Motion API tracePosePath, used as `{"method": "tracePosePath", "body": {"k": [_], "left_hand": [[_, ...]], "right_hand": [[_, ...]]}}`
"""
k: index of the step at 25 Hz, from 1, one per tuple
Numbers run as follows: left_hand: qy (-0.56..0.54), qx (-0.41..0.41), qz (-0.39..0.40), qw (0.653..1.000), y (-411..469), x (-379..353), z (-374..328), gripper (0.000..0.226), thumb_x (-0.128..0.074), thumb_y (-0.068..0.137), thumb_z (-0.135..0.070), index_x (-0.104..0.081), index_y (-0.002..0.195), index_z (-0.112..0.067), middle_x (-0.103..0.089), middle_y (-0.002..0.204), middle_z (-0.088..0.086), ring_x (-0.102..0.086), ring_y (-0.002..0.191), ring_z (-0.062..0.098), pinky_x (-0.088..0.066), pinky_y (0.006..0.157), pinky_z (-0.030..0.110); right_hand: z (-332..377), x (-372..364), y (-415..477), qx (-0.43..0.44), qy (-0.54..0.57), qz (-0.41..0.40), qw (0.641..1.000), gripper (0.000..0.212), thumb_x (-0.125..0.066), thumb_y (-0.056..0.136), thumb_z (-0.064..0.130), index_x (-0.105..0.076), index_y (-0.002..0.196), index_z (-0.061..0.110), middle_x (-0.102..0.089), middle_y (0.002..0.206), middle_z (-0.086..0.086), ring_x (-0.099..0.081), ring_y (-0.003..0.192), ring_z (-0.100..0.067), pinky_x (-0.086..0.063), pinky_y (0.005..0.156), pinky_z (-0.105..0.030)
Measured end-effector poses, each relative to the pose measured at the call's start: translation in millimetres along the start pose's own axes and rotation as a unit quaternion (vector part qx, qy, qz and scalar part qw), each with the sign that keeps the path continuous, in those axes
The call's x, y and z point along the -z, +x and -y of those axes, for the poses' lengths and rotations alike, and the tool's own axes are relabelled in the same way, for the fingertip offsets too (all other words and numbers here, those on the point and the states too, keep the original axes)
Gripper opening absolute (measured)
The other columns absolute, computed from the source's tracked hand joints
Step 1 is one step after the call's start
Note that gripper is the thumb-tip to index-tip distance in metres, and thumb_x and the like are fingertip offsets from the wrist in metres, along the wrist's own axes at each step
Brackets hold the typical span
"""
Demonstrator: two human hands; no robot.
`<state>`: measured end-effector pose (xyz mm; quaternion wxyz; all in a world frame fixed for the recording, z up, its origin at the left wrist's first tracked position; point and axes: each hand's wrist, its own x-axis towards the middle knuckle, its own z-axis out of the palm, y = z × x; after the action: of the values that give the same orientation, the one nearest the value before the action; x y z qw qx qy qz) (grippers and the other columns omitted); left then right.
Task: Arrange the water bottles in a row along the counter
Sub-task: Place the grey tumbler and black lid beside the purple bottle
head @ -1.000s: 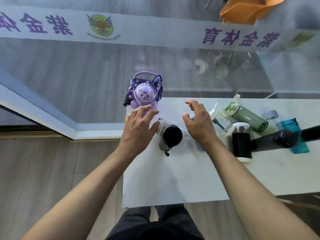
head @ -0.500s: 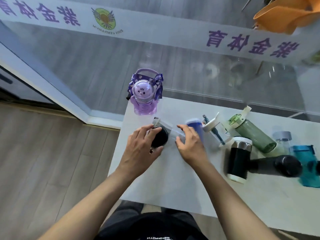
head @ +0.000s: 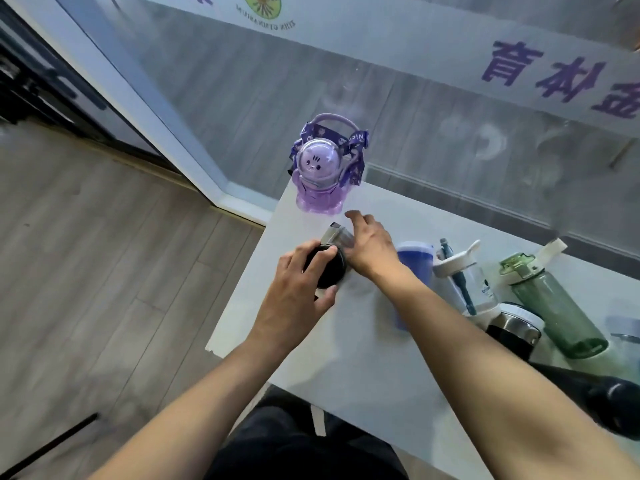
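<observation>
A clear bottle with a black lid stands near the left end of the white counter. My left hand is closed around its black lid from the near side. My right hand rests against its clear body on the far right side. A purple cartoon bottle with a strap stands upright at the counter's far left corner, apart from both hands. To the right, a blue bottle, a clear white-lidded bottle, a green bottle and a black steel-rimmed bottle cluster together.
A dark bottle lies on its side at the right, behind my right forearm. A glass wall with purple lettering runs just behind the counter. The counter's left edge drops to a wooden floor.
Both hands have closed onto the black-lidded bottle and shifted it left, nearer the purple bottle. The camera has swung left and moved closer.
</observation>
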<state>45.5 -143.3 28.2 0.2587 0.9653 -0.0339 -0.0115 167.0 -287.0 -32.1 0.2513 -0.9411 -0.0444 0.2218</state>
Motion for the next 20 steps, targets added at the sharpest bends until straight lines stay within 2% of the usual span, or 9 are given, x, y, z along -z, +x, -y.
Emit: {"method": "tracePosePath", "body": {"k": [3, 7, 10, 13, 15, 17, 20], "left_hand": [[-0.012, 0.006, -0.003, 1.0, 3, -2, 0, 0.06, -0.075, 0.08, -0.023, -0.052, 0.135, -0.023, -0.045, 0.14, 0.001, -0.048, 0.109, 0.029, -0.043, 0.099, 0.035], [-0.008, 0.009, -0.001, 1.0, 3, -2, -1, 0.06, -0.075, 0.08, -0.024, -0.051, 0.135, -0.024, -0.044, 0.141, 0.002, -0.046, 0.111, 0.029, -0.043, 0.099, 0.035], [-0.006, 0.004, -0.006, 1.0, 3, -2, -2, 0.06, -0.075, 0.08, -0.022, -0.051, 0.135, -0.024, -0.044, 0.14, 0.002, -0.047, 0.11, 0.029, -0.043, 0.099, 0.037], [-0.005, -0.002, -0.006, 1.0, 5, -1, -1, 0.061, -0.075, 0.08, -0.023, -0.05, 0.135, -0.024, -0.043, 0.139, 0.001, -0.046, 0.109, 0.028, -0.044, 0.097, 0.036], [-0.005, -0.007, -0.008, 1.0, 6, -2, 0, 0.062, -0.076, 0.08, -0.024, -0.05, 0.136, -0.024, -0.043, 0.138, 0.0, -0.046, 0.108, 0.027, -0.043, 0.097, 0.035], [-0.012, -0.009, -0.008, 1.0, 9, -3, 0, 0.063, -0.077, 0.079, -0.024, -0.049, 0.136, -0.024, -0.043, 0.137, 0.0, -0.046, 0.108, 0.028, -0.044, 0.097, 0.035], [-0.025, -0.006, -0.007, 1.0, 15, -3, -2, 0.063, -0.077, 0.078, -0.023, -0.05, 0.135, -0.024, -0.044, 0.137, -0.001, -0.045, 0.109, 0.027, -0.041, 0.097, 0.032]], "right_hand": [[8, -3, 24, -0.066, 0.023, 0.036, 0.997, 0.072, -0.067, 0.084, 0.047, -0.039, 0.145, 0.02, -0.052, 0.135, -0.014, -0.051, 0.126, -0.038, -0.041, 0.104, -0.045], [10, -10, 37, -0.055, -0.009, 0.11, 0.992, 0.068, -0.064, 0.085, 0.044, -0.039, 0.144, 0.022, -0.051, 0.14, -0.012, -0.05, 0.131, -0.036, -0.038, 0.105, -0.044], [6, -11, 35, -0.045, 0.018, 0.107, 0.993, 0.067, -0.068, 0.078, 0.046, -0.047, 0.137, 0.021, -0.054, 0.135, -0.012, -0.054, 0.127, -0.036, -0.043, 0.105, -0.043], [-3, 1, 24, -0.041, 0.117, 0.037, 0.992, 0.088, -0.08, 0.06, 0.05, -0.048, 0.138, 0.023, -0.056, 0.129, -0.01, -0.058, 0.122, -0.032, -0.047, 0.104, -0.043], [-14, 15, 16, -0.03, 0.163, -0.027, 0.986, 0.099, -0.086, 0.061, 0.044, -0.04, 0.146, 0.024, -0.052, 0.133, -0.011, -0.055, 0.123, -0.026, -0.044, 0.108, -0.035], [-27, 32, 7, -0.025, 0.187, -0.076, 0.979, 0.1, -0.086, 0.065, 0.033, -0.035, 0.151, 0.025, -0.046, 0.134, -0.008, -0.052, 0.117, -0.02, -0.037, 0.103, -0.022], [-46, 48, 1, -0.017, 0.191, -0.145, 0.971, 0.094, -0.087, 0.065, 0.023, -0.041, 0.146, 0.023, -0.043, 0.129, -0.004, -0.05, 0.11, -0.012, -0.031, 0.096, -0.01]]}}
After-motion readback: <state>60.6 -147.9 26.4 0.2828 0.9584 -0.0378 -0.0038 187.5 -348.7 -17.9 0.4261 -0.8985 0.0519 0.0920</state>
